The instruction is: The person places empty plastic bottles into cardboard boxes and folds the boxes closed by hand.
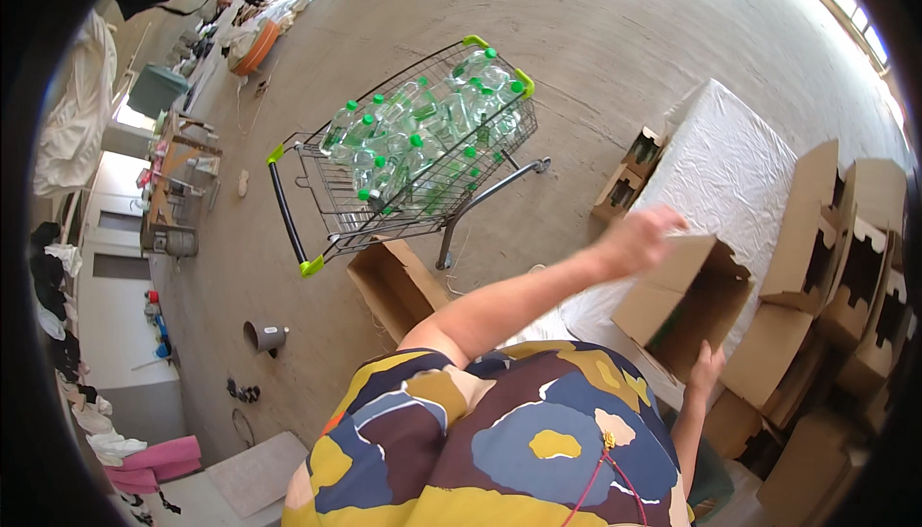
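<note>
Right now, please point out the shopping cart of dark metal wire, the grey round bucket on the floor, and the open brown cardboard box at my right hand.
Shopping cart (284, 212): head view, on its black handle.
Grey bucket (271, 337): head view, on its outer side.
Cardboard box (663, 289): head view, on its left panel.

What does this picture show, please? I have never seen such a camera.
There is no machine here, only a person with bare hands. This one picture comes from a wide fisheye camera on the person's head, looking down, so straight edges bend. The left hand, curled, is raised beside an open cardboard box; I cannot tell whether it holds anything. The right hand touches the box's near edge. The box is on or just above a white-covered surface, with more boxes along its right side. Farther left, a shopping cart holds clear bottles with green caps.
</note>
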A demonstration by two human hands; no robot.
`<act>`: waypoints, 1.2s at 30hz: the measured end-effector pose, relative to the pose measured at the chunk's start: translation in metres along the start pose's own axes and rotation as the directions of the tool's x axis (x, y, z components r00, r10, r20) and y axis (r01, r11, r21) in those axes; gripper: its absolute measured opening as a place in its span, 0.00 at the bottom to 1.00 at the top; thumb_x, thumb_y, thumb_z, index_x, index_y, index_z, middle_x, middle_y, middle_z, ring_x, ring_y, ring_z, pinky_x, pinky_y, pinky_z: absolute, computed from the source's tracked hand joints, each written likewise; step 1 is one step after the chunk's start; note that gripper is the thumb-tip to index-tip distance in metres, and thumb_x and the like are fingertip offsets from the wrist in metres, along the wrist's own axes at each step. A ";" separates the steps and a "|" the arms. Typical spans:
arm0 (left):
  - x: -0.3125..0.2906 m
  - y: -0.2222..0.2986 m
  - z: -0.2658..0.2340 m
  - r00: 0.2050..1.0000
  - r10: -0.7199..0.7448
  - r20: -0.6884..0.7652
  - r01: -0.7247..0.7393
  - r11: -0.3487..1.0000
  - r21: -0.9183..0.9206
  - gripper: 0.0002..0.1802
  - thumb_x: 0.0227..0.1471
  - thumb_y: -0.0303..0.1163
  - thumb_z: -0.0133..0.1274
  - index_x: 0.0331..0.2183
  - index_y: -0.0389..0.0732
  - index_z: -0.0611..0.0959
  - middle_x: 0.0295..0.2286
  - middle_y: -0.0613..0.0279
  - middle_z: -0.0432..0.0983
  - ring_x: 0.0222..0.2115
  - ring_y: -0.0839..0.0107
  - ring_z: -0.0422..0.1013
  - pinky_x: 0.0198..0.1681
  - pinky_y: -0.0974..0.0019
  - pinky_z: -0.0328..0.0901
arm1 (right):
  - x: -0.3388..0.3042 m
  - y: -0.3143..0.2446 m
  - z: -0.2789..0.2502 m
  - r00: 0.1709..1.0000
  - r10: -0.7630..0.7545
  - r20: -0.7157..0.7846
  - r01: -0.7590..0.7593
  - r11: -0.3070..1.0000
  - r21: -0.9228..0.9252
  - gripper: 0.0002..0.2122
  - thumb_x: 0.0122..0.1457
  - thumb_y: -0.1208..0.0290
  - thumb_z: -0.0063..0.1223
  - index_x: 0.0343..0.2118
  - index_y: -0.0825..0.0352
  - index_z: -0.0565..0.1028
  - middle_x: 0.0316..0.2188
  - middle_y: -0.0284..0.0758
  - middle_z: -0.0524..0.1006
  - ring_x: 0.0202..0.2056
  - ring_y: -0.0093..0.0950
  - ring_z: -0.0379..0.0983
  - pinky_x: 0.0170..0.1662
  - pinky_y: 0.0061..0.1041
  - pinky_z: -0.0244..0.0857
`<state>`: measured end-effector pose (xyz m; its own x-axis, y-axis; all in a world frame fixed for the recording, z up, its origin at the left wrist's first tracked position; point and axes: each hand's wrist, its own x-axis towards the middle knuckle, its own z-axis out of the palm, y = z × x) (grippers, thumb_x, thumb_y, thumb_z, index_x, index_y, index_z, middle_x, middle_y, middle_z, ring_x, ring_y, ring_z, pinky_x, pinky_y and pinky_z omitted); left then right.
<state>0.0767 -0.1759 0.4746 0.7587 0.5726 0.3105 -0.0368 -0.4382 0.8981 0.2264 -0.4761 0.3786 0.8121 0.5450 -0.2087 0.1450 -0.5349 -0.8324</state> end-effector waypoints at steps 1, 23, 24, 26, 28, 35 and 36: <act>-0.004 -0.022 -0.033 0.986 -0.092 -0.137 0.084 0.994 -0.067 0.12 0.48 0.24 0.55 0.38 0.36 0.80 0.34 0.53 0.78 0.37 0.59 0.75 0.40 0.61 0.71 | -0.002 -0.010 -0.002 0.998 0.051 0.024 -0.052 0.999 0.017 0.17 0.60 0.74 0.45 0.51 0.76 0.71 0.47 0.44 0.76 0.48 0.36 0.72 0.54 0.32 0.61; -0.241 -0.379 -0.521 -0.317 -0.623 -0.715 0.506 0.526 -0.683 0.51 0.41 0.29 0.68 0.60 0.39 0.54 0.55 0.47 0.61 0.52 0.49 0.65 0.46 0.43 0.68 | -0.010 0.000 -0.019 0.948 0.302 -0.095 -0.287 0.946 0.148 0.18 0.62 0.70 0.49 0.52 0.75 0.71 0.51 0.36 0.73 0.52 0.27 0.67 0.58 0.27 0.57; -0.249 -0.379 -0.523 -0.324 -0.649 -0.688 0.458 0.529 -0.715 0.53 0.41 0.31 0.69 0.61 0.42 0.51 0.55 0.48 0.61 0.50 0.50 0.66 0.40 0.42 0.69 | -0.007 -0.007 -0.014 0.945 0.301 -0.128 -0.283 0.949 0.141 0.19 0.62 0.68 0.50 0.52 0.73 0.71 0.51 0.35 0.73 0.53 0.27 0.67 0.57 0.27 0.57; -0.262 -0.380 -0.552 -0.328 -0.698 -0.637 0.385 0.517 -0.765 0.56 0.40 0.33 0.70 0.61 0.47 0.49 0.55 0.48 0.61 0.47 0.50 0.68 0.33 0.42 0.69 | -0.005 -0.008 -0.008 0.957 0.257 -0.132 -0.236 0.960 0.152 0.20 0.62 0.69 0.50 0.55 0.73 0.69 0.53 0.36 0.72 0.55 0.29 0.65 0.59 0.28 0.56; -0.254 -0.381 -0.552 -0.386 -0.714 -0.584 0.376 0.457 -0.806 0.56 0.40 0.36 0.71 0.60 0.48 0.49 0.55 0.48 0.61 0.45 0.49 0.69 0.30 0.45 0.69 | -0.008 -0.017 -0.001 0.955 0.260 -0.140 -0.250 0.964 0.088 0.19 0.61 0.70 0.48 0.53 0.73 0.69 0.52 0.36 0.72 0.54 0.30 0.65 0.59 0.28 0.54; -0.238 -0.358 -0.545 -0.380 -0.731 -0.566 0.428 0.404 -0.809 0.47 0.39 0.40 0.69 0.57 0.48 0.60 0.50 0.51 0.68 0.41 0.51 0.71 0.28 0.49 0.71 | -0.014 -0.013 -0.002 0.955 0.241 -0.172 -0.232 0.970 0.072 0.18 0.60 0.71 0.48 0.52 0.73 0.70 0.50 0.36 0.74 0.52 0.29 0.67 0.58 0.27 0.56; -0.254 -0.352 -0.551 -0.229 -0.826 -0.515 0.341 0.428 -0.837 0.43 0.40 0.42 0.68 0.55 0.46 0.64 0.49 0.51 0.69 0.40 0.51 0.72 0.29 0.50 0.72 | -0.013 -0.016 0.000 0.960 0.214 -0.182 -0.206 0.977 0.061 0.17 0.60 0.70 0.49 0.51 0.72 0.71 0.48 0.35 0.74 0.51 0.27 0.67 0.56 0.26 0.58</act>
<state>-0.4614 0.2147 0.2510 -0.4784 0.5878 -0.6524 -0.3019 0.5876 0.7507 0.2133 -0.4745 0.3946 0.9133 0.2911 -0.2849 -0.0604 -0.5950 -0.8015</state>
